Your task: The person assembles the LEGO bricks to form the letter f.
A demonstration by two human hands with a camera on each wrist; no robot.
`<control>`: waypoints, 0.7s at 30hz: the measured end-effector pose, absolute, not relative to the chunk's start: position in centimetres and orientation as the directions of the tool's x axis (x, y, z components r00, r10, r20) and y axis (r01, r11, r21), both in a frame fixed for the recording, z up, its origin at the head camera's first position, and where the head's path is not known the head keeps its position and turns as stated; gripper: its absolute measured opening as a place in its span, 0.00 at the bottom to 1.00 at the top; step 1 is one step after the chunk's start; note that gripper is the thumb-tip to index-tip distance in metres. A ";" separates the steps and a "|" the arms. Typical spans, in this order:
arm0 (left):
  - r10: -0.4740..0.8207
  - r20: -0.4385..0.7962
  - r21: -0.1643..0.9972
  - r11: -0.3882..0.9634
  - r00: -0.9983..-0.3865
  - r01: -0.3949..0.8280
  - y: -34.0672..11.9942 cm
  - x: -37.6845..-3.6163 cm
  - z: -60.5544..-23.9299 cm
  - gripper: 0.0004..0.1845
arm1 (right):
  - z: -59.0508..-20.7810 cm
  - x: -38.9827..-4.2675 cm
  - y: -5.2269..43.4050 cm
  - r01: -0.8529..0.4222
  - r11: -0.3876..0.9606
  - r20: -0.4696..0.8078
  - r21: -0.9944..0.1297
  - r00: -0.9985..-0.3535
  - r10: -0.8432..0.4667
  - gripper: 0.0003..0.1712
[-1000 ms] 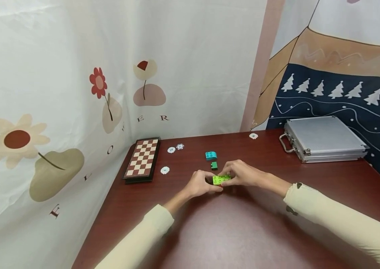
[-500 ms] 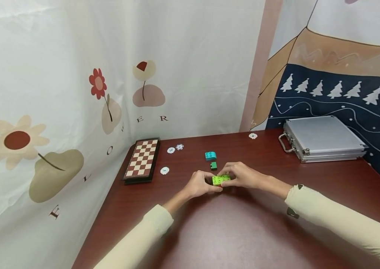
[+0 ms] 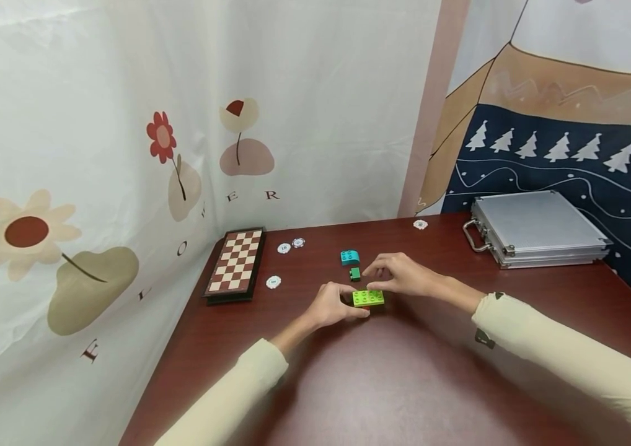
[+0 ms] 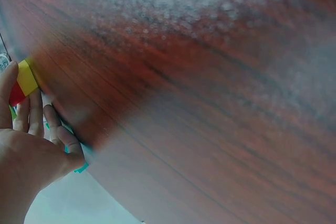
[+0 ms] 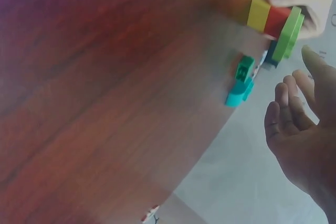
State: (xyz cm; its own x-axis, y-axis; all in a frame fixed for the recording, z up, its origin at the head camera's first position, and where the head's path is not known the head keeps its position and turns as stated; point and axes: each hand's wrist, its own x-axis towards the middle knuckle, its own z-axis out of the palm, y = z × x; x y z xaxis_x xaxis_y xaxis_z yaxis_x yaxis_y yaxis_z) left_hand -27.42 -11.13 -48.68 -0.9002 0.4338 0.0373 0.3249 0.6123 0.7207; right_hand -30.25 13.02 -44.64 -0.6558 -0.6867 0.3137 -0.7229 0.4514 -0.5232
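My left hand grips a small stack of toy building bricks from the left, thumb on the near side and fingers behind. On top is a studded lime-green brick; under it come a red brick and a yellow brick, seen in the right wrist view. A dark piece shows below the lime brick's far end. My right hand holds nothing, its fingers loosely bent just right of and behind the stack. Beyond the stack lie a small green brick and a turquoise curved brick.
A checkered game board lies at the table's left edge. Several white poker chips are scattered near it, with another chip at the back. A silver case stands at the back right. Printed curtains border the dark red table.
My right hand has let go of the lime-green brick and moved slightly up and away, its fingers spreading. The left hand has kept its grip in place.
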 end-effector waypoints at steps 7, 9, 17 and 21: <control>0.427 0.040 0.702 0.631 -0.904 0.329 -11.2 -27.5 -48.8 0.19 | -45.4 -32.3 13.2 -0.700 0.473 0.318 -0.535 -0.685 -0.655 0.18; 0.425 0.042 0.697 0.636 -0.904 0.332 -11.1 -27.5 -48.7 0.19 | -45.6 -32.9 13.1 -0.701 0.470 0.324 -0.536 -0.685 -0.653 0.18; 0.432 0.061 0.686 0.636 -0.900 0.352 -11.1 -27.5 -48.6 0.20 | -46.6 -34.8 12.3 -0.703 0.461 0.329 -0.541 -0.682 -0.653 0.19; 0.428 0.063 0.691 0.633 -0.901 0.349 -11.1 -27.5 -48.6 0.20 | -47.1 -35.4 11.8 -0.693 0.467 0.313 -0.549 -0.689 -0.653 0.19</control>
State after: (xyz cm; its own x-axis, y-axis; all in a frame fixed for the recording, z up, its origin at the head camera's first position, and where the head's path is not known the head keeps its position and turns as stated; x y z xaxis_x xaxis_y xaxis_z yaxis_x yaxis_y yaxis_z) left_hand -27.49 -11.09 -48.55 -0.9014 0.4283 0.0633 0.3492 0.6326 0.6913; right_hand -35.42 11.75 -47.14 -0.6892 -0.6535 0.3129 -0.6926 0.4674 -0.5494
